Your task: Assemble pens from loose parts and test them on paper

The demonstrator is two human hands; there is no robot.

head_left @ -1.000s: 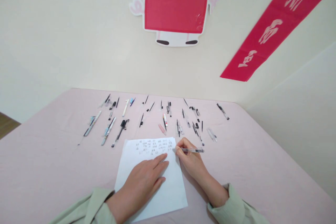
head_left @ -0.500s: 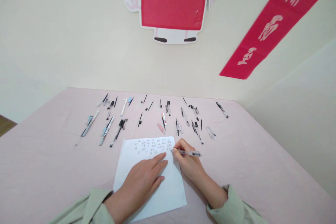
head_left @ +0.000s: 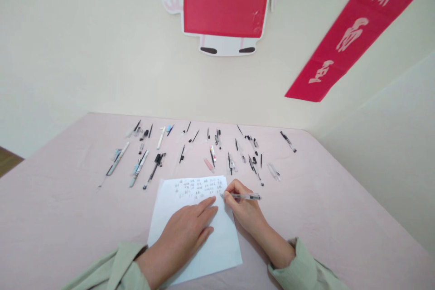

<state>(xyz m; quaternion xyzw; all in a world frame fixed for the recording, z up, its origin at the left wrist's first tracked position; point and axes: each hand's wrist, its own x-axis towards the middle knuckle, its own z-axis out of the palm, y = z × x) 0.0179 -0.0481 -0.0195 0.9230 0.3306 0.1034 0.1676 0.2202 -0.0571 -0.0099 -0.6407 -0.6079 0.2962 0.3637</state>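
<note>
A white sheet of paper (head_left: 217, 242) with a few lines of small handwriting near its top lies on the pink table (head_left: 340, 217). My left hand (head_left: 185, 233) rests flat on the sheet, fingers stretched out toward the writing. My right hand (head_left: 243, 206) is closed in a writing grip on a clear-barrelled pen (head_left: 246, 197) whose tip touches the paper at the right end of the written lines. Both wrists wear pale green sleeves.
Several pens, refills and caps (head_left: 210, 152) lie spread in loose rows across the table beyond the paper. A cream wall stands behind, with a red and white poster (head_left: 224, 4) and a red banner (head_left: 353, 31).
The pen tip has dropped slightly from the upper written line to the lower one. My left hand has stayed flat on the paper. The view has shifted a little.
</note>
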